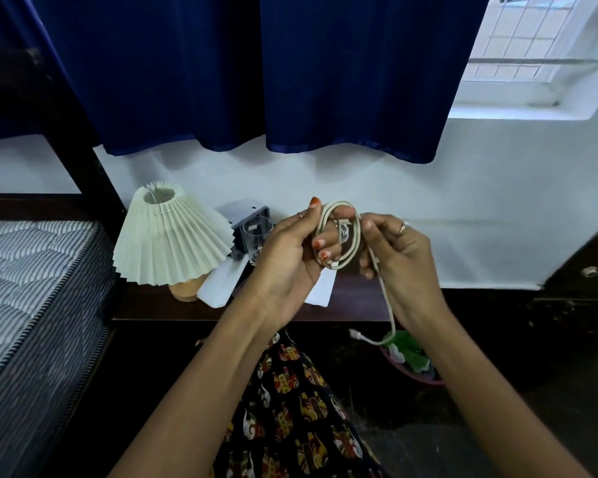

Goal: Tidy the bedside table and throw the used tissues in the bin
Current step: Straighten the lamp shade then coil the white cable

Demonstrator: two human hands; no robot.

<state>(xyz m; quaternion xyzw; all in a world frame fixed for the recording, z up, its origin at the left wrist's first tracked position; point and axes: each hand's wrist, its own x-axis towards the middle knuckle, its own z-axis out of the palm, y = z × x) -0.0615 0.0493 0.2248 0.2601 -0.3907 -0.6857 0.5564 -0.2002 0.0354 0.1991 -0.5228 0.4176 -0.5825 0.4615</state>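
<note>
My left hand (290, 257) holds a coil of white charging cable (354, 232) wound around its fingers, above the dark wooden bedside table (353, 301). My right hand (399, 257) grips the same cable just right of the coil. The cable's loose end hangs down past the table's front edge, and its plug (355, 335) dangles near a pink bin (411, 374) on the floor. The bin has a green liner and white tissue inside. White papers (221, 282) lie on the table under my left hand.
A lamp with a pleated cream shade (173, 236) stands at the table's left. Behind it are a grey holder (247, 215) and a clear glass (256, 232). A striped mattress (32, 288) is on the left, blue curtains (256, 70) hang above.
</note>
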